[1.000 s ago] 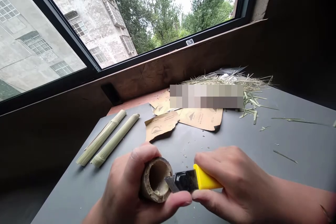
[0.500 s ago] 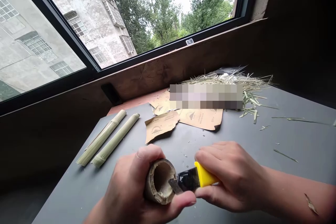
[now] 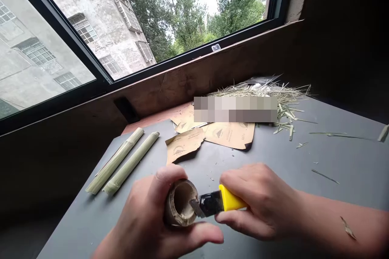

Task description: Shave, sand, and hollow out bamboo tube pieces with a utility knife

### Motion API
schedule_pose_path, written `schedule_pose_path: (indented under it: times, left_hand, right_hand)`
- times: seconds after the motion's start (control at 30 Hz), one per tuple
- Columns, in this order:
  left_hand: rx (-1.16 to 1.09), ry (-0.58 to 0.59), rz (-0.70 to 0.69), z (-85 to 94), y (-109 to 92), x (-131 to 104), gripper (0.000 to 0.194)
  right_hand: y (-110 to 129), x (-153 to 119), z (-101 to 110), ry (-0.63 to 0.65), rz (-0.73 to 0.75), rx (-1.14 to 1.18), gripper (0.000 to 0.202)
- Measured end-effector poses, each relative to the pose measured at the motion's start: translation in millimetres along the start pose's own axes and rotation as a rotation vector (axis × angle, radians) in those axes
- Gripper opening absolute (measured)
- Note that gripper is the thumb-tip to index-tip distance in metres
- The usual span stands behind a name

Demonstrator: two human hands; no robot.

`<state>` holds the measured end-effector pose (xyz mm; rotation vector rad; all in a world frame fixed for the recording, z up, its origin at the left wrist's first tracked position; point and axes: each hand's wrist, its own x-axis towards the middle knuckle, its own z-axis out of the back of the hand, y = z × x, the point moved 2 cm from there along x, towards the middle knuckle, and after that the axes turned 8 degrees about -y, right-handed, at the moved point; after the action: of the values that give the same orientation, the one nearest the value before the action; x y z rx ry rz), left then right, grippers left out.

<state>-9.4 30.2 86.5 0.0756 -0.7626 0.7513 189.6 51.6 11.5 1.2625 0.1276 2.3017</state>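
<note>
My left hand (image 3: 152, 214) is wrapped round a short hollow bamboo tube (image 3: 172, 210), its open end tilted up toward me and to the right. In my right hand (image 3: 258, 202) is a yellow and black utility knife (image 3: 229, 199), gripped by its handle. The knife's blade reaches to the right side of the tube's rim, with its tip over the opening. Whether the blade touches the inner wall I cannot tell. My lower left finger stretches out below the blade, and the palm-side grip on the tube is hidden.
Two green bamboo lengths (image 3: 130, 164) lie on the grey table (image 3: 282, 170) at left. Brown sandpaper sheets (image 3: 185, 143) lie beyond my hands. A heap of dry plant strips (image 3: 291, 93) is at the back, partly pixelated. Behind stands a window (image 3: 182, 54).
Both hands, with the tube and knife, have shifted slightly left in view; the whole scene shifts left too. The blade tip now sits a little higher against the tube's opening.
</note>
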Motion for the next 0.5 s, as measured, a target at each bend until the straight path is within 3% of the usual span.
schedule_pose_path:
  times: [0.13, 0.5]
  left_hand:
    - [-0.008, 0.046, 0.022, -0.2, -2.0, -2.0, 0.042]
    - [-0.038, 0.023, 0.023, 1.9, -5.1, -6.6, 0.036]
  right_hand:
    - [0.6, 1.1, -0.7, -0.007, 0.023, 0.0, 0.045]
    - [0.0, 1.9, 0.5, -0.055, 0.055, -0.06, 0.046]
